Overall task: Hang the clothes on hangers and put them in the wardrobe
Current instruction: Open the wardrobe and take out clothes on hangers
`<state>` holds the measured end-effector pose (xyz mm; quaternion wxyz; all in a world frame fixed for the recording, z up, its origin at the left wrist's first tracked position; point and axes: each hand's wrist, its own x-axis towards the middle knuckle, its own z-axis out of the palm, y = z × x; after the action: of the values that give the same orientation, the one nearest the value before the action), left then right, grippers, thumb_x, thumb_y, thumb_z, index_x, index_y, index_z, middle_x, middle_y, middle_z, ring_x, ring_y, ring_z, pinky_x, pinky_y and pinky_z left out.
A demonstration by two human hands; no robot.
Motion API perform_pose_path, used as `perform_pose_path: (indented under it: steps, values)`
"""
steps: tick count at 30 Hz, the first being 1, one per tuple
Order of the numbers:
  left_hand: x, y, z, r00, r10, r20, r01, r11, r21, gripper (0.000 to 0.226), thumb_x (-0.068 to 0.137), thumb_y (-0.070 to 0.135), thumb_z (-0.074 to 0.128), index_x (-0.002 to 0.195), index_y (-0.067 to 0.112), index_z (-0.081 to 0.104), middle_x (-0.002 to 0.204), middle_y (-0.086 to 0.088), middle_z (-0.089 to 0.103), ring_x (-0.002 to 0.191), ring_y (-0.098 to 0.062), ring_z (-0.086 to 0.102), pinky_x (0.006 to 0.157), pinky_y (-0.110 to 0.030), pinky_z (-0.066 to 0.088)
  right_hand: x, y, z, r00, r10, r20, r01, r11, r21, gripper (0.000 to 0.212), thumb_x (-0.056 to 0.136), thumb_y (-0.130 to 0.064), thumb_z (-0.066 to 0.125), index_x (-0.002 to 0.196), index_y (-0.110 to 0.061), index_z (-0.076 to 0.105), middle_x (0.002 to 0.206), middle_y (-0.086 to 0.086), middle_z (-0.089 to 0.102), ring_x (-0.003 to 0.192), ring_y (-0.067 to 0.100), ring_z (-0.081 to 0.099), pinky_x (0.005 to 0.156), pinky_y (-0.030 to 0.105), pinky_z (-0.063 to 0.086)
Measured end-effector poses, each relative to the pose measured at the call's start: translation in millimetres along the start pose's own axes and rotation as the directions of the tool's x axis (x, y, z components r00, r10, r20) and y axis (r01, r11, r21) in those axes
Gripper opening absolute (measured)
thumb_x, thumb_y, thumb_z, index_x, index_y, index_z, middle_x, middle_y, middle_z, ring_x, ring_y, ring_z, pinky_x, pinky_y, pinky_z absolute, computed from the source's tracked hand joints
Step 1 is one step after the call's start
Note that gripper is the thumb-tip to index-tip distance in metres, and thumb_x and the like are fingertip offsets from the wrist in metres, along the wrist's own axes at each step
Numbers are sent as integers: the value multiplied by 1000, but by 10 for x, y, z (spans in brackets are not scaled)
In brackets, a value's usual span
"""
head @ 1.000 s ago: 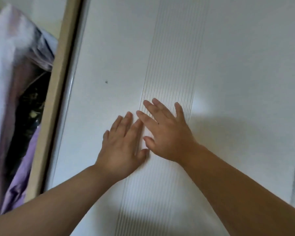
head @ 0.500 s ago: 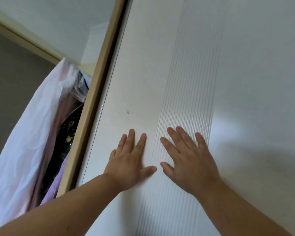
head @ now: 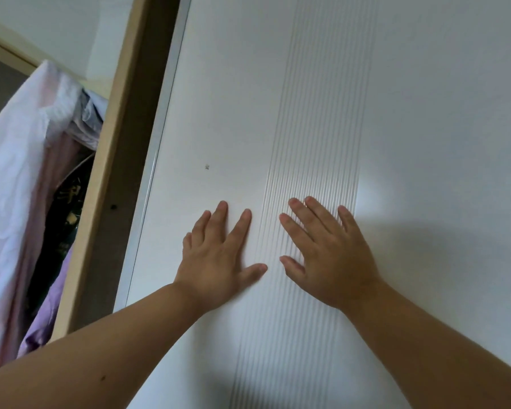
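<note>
Released grip — left hand (head: 219, 261) and right hand (head: 332, 258) flat on wardrobe door (head: 224, 107), clothes (head: 21, 172) half-hidden behind frame (head: 106, 172).

I'm at home, likely a bedroom, up close to a wardrobe (head: 142, 128): its white sliding door (head: 233, 113) has a ribbed strip (head: 316, 143), a pale wooden frame (head: 102, 178) stands beside it, and in the open gap hang clothes (head: 42, 202), a white garment (head: 12, 178), a purple one (head: 46, 317) and a dark printed one (head: 67, 214)
</note>
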<state>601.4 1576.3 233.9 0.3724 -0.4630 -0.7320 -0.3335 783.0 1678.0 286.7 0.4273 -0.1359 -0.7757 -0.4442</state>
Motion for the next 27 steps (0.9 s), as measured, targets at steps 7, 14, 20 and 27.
perform_pose_path:
  steps: [7,14,20,27]
  values:
    - [64,125,-123,999,35,-28,-36,998,-42,83,72,81,25,144,47,1,158,2,-4,142,-26,2,113,-50,11,-316,287,-162,995,68,76,-65,997,-46,63,78,-49,48,131,-16,55,143,8,47,131,27,45,99,52,37]
    - [153,-23,-174,997,-46,-64,40,995,-91,80,81,62,53,146,40,12,156,-6,-1,142,-30,3,113,-52,12,-680,546,-269,979,195,67,-188,977,-100,62,83,-49,44,132,-12,53,143,10,47,132,28,44,98,52,38]
    - [134,244,-132,988,69,-135,-100,966,-240,90,73,50,55,149,21,15,157,-15,-1,144,-30,-3,116,-42,3,-970,705,-380,932,360,52,-352,928,-120,62,84,-49,40,131,-12,55,143,9,46,132,28,44,98,53,39]
    - [316,536,-65,986,-105,-129,14,824,-567,92,82,21,61,150,11,0,158,-9,7,145,-20,8,115,-28,9,-1171,849,-590,824,563,66,-547,820,-168,64,83,-50,35,127,-9,57,143,10,46,134,28,41,99,56,35]
